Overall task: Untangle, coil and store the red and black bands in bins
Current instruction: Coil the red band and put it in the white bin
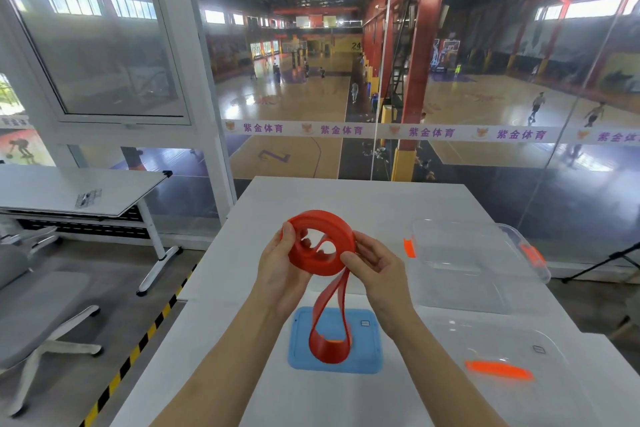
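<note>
The red band [325,224] is in both hands, held up above the white table [346,198], and most of it is wound into a flat coil between them. The left hand [280,269] grips the coil on its left side: the thumb lies over the outer rim and the fingertips show through the opening in the middle. The right hand [377,270] pinches the right edge of the coil between thumb and curled fingers. From under the right thumb the uncoiled part of the band hangs down between the wrists as a long loop, and its lower end is over a blue lid [367,357] that lies flat on the table below the hands. To the right of the right hand stands a clear bin [450,270] with orange latches. A second clear container [519,340] is beside the right forearm.
</note>
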